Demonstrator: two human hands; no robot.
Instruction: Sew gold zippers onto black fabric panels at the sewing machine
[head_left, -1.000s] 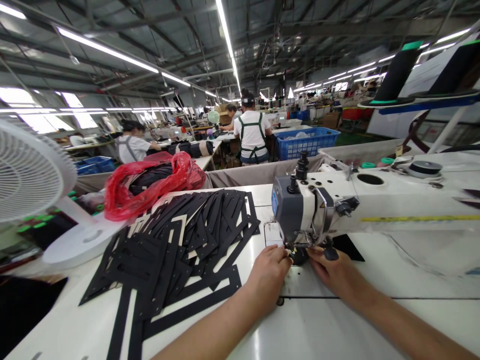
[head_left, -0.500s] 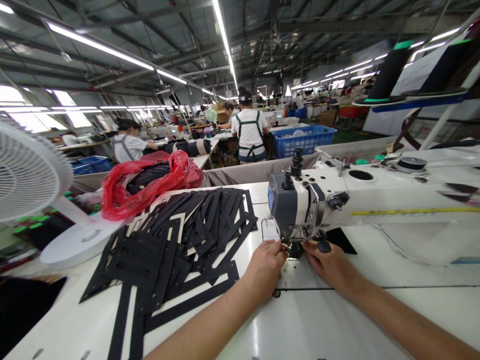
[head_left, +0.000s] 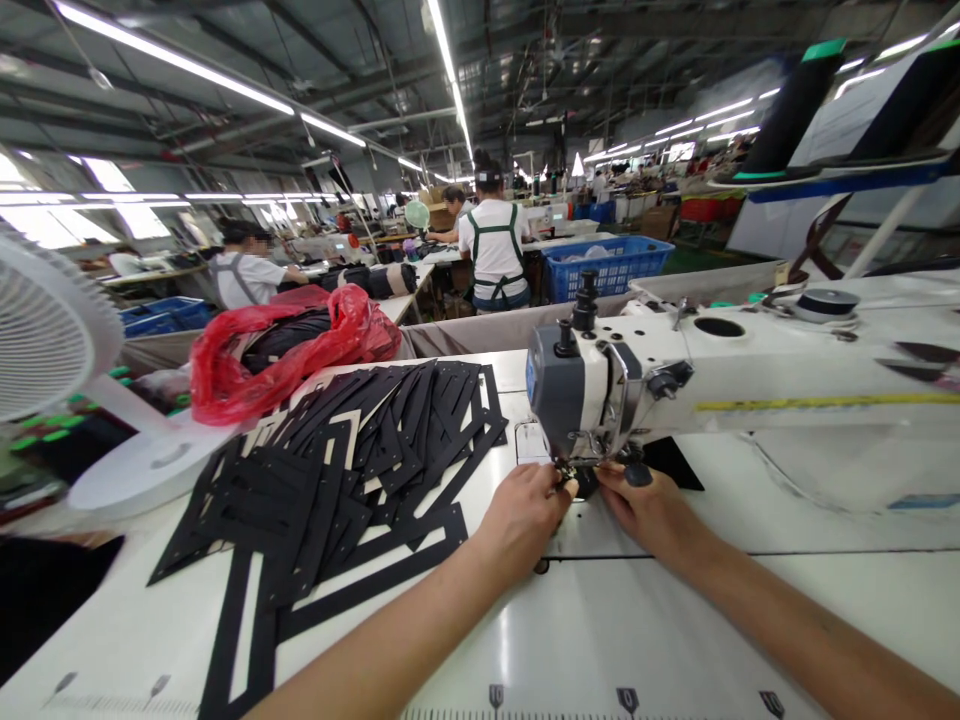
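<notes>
A white and grey sewing machine (head_left: 574, 385) stands over the table, its needle area low between my two hands. A small black piece of material (head_left: 586, 487) lies under the presser foot; another part of black material (head_left: 675, 466) shows behind, and I cannot tell if they join. My left hand (head_left: 525, 512) is closed at the left edge of the piece, fingertips beside the foot. From the right, my right hand (head_left: 654, 512) pinches its other edge, next to a dark round knob (head_left: 637, 474). The fingertips are partly hidden.
Flat black strips and frames (head_left: 330, 510) lie heaped on the table at left. Behind them sits a red plastic bag (head_left: 292, 350), with a white fan (head_left: 127, 450) beside it. Thread cones (head_left: 795, 110) stand upper right. Co-workers (head_left: 495, 240) and a blue basket (head_left: 607, 268) are beyond.
The view has tilted down slightly, so a ruler scale now shows at the table's front edge. Both hands stay at the needle, with little visible movement of the black piece.
</notes>
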